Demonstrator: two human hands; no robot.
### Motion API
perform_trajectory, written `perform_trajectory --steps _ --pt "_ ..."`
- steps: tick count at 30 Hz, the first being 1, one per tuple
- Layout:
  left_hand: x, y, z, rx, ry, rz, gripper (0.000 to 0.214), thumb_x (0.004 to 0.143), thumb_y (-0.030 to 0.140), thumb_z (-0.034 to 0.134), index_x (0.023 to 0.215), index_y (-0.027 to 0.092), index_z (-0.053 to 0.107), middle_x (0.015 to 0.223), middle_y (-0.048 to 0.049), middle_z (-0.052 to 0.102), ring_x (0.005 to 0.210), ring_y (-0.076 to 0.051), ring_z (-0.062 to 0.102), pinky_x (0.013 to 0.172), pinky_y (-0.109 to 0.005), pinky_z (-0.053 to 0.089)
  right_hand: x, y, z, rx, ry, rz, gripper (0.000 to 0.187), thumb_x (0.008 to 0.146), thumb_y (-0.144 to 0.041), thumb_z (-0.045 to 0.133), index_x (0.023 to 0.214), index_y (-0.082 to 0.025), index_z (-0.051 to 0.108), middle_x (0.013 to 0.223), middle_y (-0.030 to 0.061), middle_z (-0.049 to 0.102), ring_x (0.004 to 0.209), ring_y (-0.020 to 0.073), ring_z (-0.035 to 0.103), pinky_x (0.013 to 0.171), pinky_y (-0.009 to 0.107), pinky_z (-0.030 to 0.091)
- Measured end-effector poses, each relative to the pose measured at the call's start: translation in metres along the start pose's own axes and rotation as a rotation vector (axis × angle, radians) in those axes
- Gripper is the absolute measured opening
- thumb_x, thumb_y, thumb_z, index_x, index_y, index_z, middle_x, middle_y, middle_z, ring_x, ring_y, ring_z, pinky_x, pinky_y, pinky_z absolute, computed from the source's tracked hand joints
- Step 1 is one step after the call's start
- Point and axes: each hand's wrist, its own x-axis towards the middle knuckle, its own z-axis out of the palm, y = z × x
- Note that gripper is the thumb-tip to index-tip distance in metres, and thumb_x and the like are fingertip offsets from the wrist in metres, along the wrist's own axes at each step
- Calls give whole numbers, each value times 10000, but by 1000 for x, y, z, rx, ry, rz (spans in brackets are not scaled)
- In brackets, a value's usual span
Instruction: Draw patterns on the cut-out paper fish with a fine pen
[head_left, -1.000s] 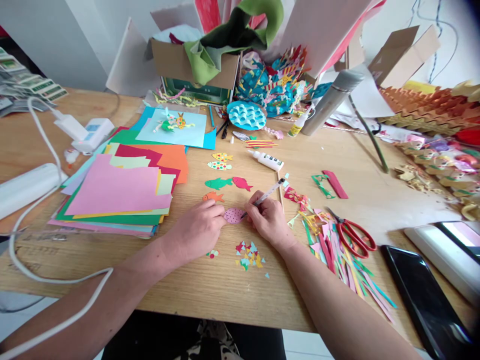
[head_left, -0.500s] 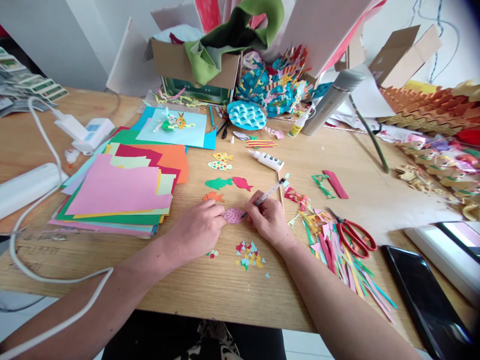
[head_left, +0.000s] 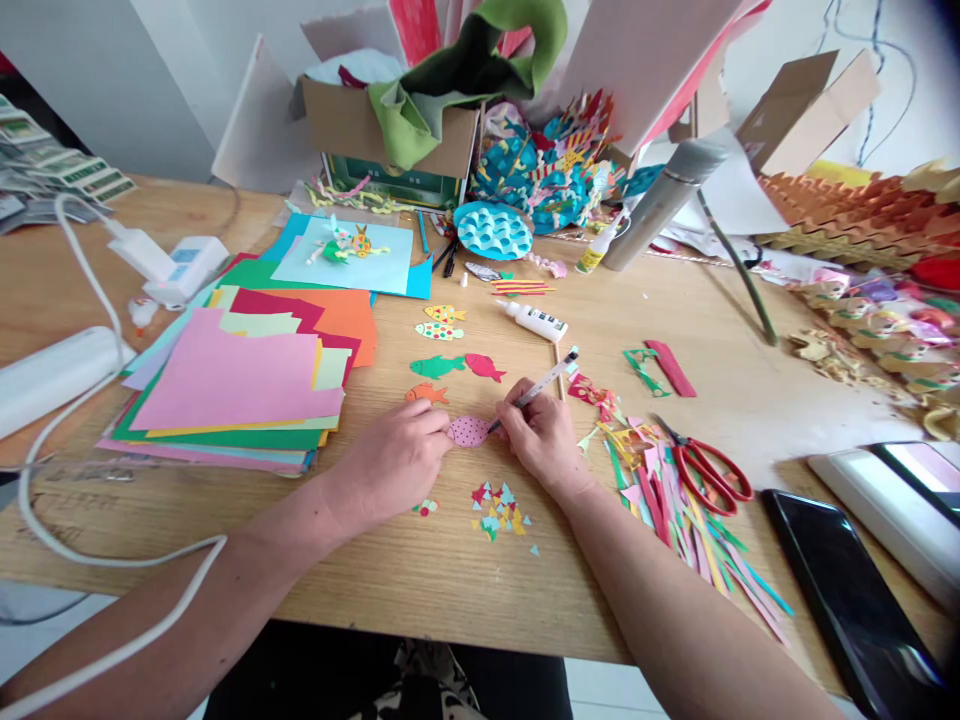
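Note:
A pink paper fish [head_left: 469, 432] with dark dots lies on the wooden table between my hands. The closed fingers of my left hand [head_left: 405, 455] hold its left end against the tabletop. My right hand [head_left: 546, 440] grips a white pen [head_left: 551, 372], its dark tip at the fish's right end. Just beyond my left fingers is an orange paper fish [head_left: 427, 394]. Farther back lie a green fish [head_left: 437, 367], a red fish [head_left: 485, 367], a dotted pale fish [head_left: 439, 331] and a yellow fish [head_left: 445, 313].
Coloured paper sheets [head_left: 232, 370] are stacked at left. A glue bottle [head_left: 536, 321] lies behind my right hand. Red-handled scissors [head_left: 709, 470], paper strips [head_left: 675, 500] and a phone [head_left: 847, 600] lie to the right. Small paper scraps [head_left: 499, 512] are in front.
The pen and my right hand have shifted slightly right, and the pen tip has moved off the fish's right edge a little. My left hand and the fish stay in place.

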Motion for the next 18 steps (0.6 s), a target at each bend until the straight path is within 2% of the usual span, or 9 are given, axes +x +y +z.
perform_trajectory --steps 18 --pt "0 1 -1 -9 3 11 363 829 -44 448 956 131 740 848 -64 648 843 -208 554 812 -337 515 0 0 0 -14 -11 -1 159 811 -251 503 658 -223 469 504 -27 504 451 120 445 470 255 317"
